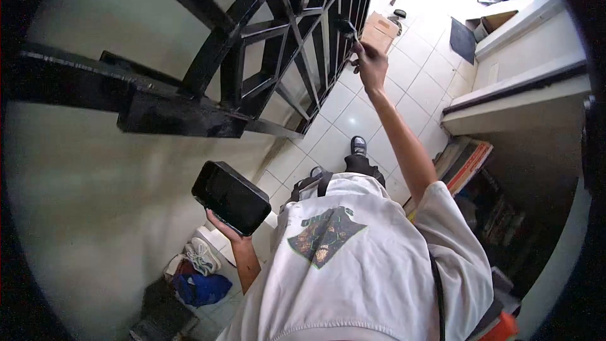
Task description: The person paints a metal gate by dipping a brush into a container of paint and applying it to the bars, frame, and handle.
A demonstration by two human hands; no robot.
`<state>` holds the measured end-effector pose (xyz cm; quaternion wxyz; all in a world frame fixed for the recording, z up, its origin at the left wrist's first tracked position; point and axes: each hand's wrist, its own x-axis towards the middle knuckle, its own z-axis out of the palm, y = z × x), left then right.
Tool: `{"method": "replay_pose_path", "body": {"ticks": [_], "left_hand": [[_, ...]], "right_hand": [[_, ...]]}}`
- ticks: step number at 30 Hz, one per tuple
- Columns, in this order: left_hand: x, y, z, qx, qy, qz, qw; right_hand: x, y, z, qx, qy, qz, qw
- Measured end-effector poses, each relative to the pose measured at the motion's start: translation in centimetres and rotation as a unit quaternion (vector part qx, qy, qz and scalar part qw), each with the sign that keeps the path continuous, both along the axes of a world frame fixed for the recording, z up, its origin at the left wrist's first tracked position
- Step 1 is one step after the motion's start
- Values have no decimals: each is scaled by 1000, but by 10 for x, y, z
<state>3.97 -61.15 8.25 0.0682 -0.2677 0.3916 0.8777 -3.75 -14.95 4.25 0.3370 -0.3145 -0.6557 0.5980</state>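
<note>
Head view is showing the right hand [371, 66] stretching out, fingers clamped on the handle of a brush [347, 27] whose dark bristles appear to be touching a bar of the black grille [170, 113] just above the fingertips. The left hand [226, 227] is propping up a black tray [231, 197], fingers curled under its lower edge. Doing this well is probably calling for strokes running along the bar and for holding the tray level.

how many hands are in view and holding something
2: right hand holds a brush at the black grille; left hand, lower, holds a black tray from underneath. No other hands show.
</note>
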Motion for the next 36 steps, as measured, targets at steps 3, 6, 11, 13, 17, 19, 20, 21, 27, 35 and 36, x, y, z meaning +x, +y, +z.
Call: {"method": "replay_pose_path", "body": {"ticks": [3, 6, 11, 13, 17, 19, 20, 21, 27, 35, 36], "left_hand": [[5, 25, 3, 11, 7, 29, 999], [14, 48, -1, 58, 46, 26, 997], [30, 78, -3, 26, 37, 97, 994], [36, 105, 4, 30, 35, 118, 992], [51, 126, 1, 15, 14, 141, 990], [58, 144, 6, 21, 20, 153, 988], [60, 152, 8, 30, 24, 159, 986], [63, 153, 6, 29, 26, 161, 986], [56, 151, 5, 58, 50, 113, 991], [41, 126, 5, 17, 43, 92, 995], [41, 119, 3, 18, 44, 90, 995]], "right_hand": [[-4, -21, -30, 11, 15, 67, 998], [32, -82, -5, -90, -103, 258, 956], [37, -52, 1, -34, -139, 443, 885], [9, 1, -12, 26, -131, 419, 898], [-37, 98, 9, 6, -27, 269, 963], [-40, 117, 4, 18, 5, 156, 988], [-37, 121, 3, 9, -10, 93, 996], [-39, 117, -5, 27, 19, 77, 996], [13, -6, -31, 19, -56, 307, 950], [-30, 70, -9, 74, -53, 364, 927], [-39, 94, -23, -37, -58, 308, 949]]}}
